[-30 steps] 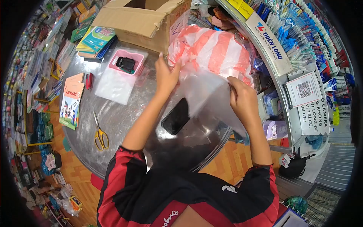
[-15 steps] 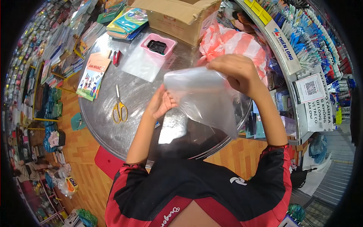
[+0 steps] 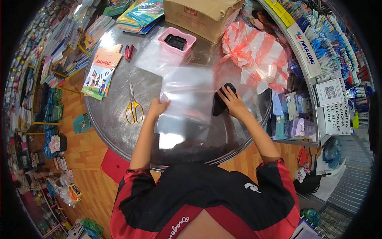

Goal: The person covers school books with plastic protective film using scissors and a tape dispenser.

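A clear plastic sheet (image 3: 187, 95) lies flat on the round metal table (image 3: 115, 123) in front of me. My left hand (image 3: 160, 107) is closed on its left edge, fingers pinched. Right of the sheet, my right hand (image 3: 232, 101) rests with its fingers spread over a dark phone-like object (image 3: 219, 104), partly hidden beneath them. Yellow-handled scissors (image 3: 134, 108) lie left of my left hand. Beyond the sheet stands a pink basket (image 3: 191, 39) with a black item inside, set on more clear plastic (image 3: 148, 59).
Music books (image 3: 99, 77) and a red tool (image 3: 129, 52) lie on the left of the table. Farther back are stacked books (image 3: 139, 16), a cardboard box (image 3: 199, 18) and a red-and-white plastic bag (image 3: 254, 51). Crowded pen shelves (image 3: 326, 44) stand to the right.
The plastic, lifted between both hands before, now lies flat on the table. My right hand has come down from it onto the dark object. The view has shifted slightly.
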Available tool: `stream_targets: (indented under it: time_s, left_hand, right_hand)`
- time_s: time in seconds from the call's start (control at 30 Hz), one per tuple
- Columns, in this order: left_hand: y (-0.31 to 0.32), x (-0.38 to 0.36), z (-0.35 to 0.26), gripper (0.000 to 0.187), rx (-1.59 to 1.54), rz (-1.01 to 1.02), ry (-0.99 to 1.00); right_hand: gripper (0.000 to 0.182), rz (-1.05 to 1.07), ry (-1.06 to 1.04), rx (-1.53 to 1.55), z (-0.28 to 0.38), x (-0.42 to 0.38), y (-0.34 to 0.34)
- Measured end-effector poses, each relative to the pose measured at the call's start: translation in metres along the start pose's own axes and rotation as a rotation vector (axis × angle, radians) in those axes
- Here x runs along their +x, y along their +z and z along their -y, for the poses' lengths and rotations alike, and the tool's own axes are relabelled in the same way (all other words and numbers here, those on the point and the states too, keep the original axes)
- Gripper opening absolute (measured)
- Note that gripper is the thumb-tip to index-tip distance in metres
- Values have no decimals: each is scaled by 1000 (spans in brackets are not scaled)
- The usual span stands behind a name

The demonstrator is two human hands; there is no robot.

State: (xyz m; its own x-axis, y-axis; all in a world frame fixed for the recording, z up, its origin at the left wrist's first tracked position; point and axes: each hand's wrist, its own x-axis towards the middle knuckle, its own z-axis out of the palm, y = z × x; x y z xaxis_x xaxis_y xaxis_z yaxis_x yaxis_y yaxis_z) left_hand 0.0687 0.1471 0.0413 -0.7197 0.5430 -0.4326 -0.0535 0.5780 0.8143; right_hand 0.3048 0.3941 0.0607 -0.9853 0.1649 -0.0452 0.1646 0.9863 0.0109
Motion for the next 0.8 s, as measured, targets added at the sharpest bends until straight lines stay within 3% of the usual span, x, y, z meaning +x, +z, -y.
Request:
stream_targets:
  time_s: [0.07,0.17,0.3,0.37,0.4,0.47,0.5,0.57,0.6,0.67,0.7,0.73,0.8]
  left_hand:
    - [2,-4,-15,24,-149,24,27]
    - [8,8,-13,26,-104,13,30]
    - [11,11,-13,28,-100,5,18]
    - [15,17,-6,28,-79,-5,8]
    - [16,20,-5,28,-64,-23,-4]
    - [22,18,-14,30,-93,23,54]
    - [28,17,-19,32,-124,68,111]
    - [47,31,-20,32,9,52,174]
    - [57,37,-23,32,146,39,237]
    - [78,39,-40,36,105,74,258]
    - [89,41,-49,39,61,103,280]
    - [102,44,-55,39,62,110,284]
    - [127,49,-64,41,222,-22,333]
  right_hand:
    - [82,32,-2,-28,-9,14,8]
    - [75,-102,-282,-162,-24,30,21]
    - [77,6,-292,-175,-26,19,-4]
    - [74,123,-78,-25,-28,0,-18]
    - [74,121,-75,-25,-27,-10,-30]
    - [68,236,293,274,-25,-33,-50]
    - [68,235,291,274,-28,-44,-46]
    - [59,67,566,1215,-38,-65,-34]
    - [59,68,569,1215,-38,-71,-35]
    - [55,-84,806,2212,-38,-83,-40]
    - [48,-161,834,2228,-32,-78,-49]
    - [38,-260,995,2073,-34,-75,-38]
    - [32,-366,985,1878,-30,-52,-22]
